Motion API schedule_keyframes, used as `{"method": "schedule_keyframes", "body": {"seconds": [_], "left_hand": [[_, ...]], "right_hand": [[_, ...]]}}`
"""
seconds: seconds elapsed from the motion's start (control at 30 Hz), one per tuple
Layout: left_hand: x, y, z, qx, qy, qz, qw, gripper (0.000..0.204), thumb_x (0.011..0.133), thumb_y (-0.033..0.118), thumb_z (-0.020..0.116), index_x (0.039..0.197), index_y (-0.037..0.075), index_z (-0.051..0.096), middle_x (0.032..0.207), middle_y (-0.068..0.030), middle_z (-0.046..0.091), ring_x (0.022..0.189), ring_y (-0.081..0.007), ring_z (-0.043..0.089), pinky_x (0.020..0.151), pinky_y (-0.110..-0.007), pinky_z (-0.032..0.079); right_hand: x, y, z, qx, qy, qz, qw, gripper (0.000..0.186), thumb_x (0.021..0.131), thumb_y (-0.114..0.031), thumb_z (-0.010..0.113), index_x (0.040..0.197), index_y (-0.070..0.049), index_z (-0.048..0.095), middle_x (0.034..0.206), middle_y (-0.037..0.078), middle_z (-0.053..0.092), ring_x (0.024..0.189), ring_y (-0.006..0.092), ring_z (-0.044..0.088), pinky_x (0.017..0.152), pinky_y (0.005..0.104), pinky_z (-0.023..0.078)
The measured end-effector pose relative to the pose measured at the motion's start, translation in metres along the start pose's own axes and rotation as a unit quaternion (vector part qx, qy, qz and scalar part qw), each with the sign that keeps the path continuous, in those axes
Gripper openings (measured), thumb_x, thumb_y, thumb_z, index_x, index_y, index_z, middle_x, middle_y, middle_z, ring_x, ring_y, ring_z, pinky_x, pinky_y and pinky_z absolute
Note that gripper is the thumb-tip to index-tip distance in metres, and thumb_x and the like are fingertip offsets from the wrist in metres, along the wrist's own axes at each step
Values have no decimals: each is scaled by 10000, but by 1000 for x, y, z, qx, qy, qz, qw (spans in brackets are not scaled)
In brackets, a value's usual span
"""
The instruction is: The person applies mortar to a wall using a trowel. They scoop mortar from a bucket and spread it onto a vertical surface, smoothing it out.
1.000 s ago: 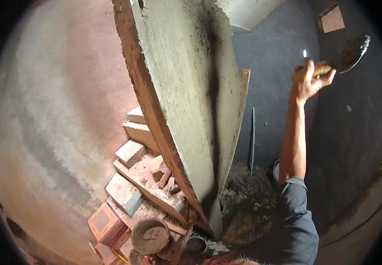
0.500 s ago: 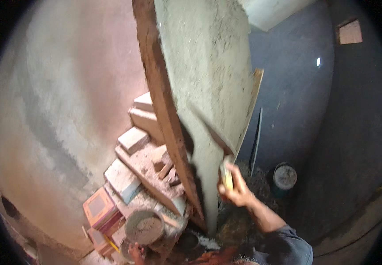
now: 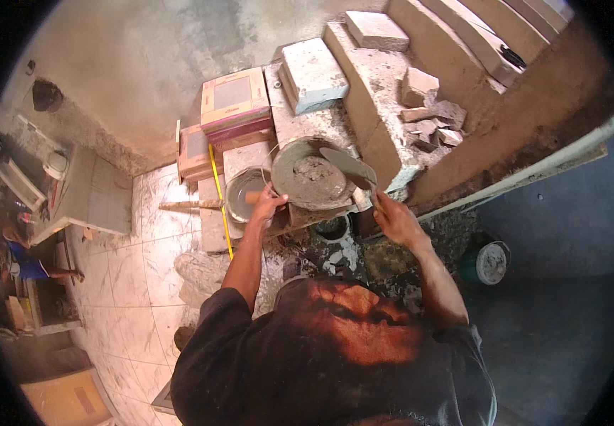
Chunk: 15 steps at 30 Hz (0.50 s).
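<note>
A round bucket of wet grey mortar (image 3: 319,179) stands on the lowest step in front of me. My left hand (image 3: 270,204) is closed on its near left rim. In my right hand (image 3: 397,222) I grip the handle of a trowel (image 3: 348,167), whose blade lies across the right side of the bucket, at the mortar. Just left of the mortar bucket is a second bucket (image 3: 239,186) with pale liquid and a wooden-looking handle in it.
Stairs rise to the far right, bearing white blocks (image 3: 314,73) and broken rubble (image 3: 431,117). Tile boxes (image 3: 236,103) are stacked at the left, beside a yellow strip (image 3: 219,192). A lidded-looking bucket (image 3: 491,263) stands right. Another person (image 3: 34,264) is at the far left.
My view has swung down and left from the plastered wall. The trowel has come off the wall to the mortar bucket. My left hand remains at the bucket.
</note>
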<state>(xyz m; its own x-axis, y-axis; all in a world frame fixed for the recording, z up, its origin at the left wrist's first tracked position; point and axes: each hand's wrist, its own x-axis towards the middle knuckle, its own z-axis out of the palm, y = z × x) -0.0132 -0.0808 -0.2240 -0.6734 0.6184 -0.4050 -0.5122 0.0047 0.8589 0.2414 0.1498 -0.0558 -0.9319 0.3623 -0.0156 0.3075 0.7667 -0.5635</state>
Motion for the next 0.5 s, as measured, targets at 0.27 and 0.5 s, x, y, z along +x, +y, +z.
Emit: {"method": "schedule_keyframes", "body": {"seconds": [0.27, 0.5], "left_hand": [[-3, -8, 29, -31, -37, 140, 989, 710, 756, 9, 647, 1379, 11, 307, 1130, -92, 580, 932, -152, 568, 832, -286, 455], [-12, 0, 44, 22, -35, 118, 992, 837, 749, -2, 678, 1426, -19, 186, 1040, -98, 574, 777, -114, 560, 690, -258, 500]], "right_hand": [[127, -9, 47, -303, -170, 74, 935, 290, 864, -172, 470, 1110, -20, 498, 948, 213, 638, 872, 373, 632, 722, 493, 507], [77, -40, 24, -273, -303, 29, 913, 380, 865, -203, 441, 1181, 5, 476, 832, 218, 637, 734, 381, 637, 630, 509, 499]]}}
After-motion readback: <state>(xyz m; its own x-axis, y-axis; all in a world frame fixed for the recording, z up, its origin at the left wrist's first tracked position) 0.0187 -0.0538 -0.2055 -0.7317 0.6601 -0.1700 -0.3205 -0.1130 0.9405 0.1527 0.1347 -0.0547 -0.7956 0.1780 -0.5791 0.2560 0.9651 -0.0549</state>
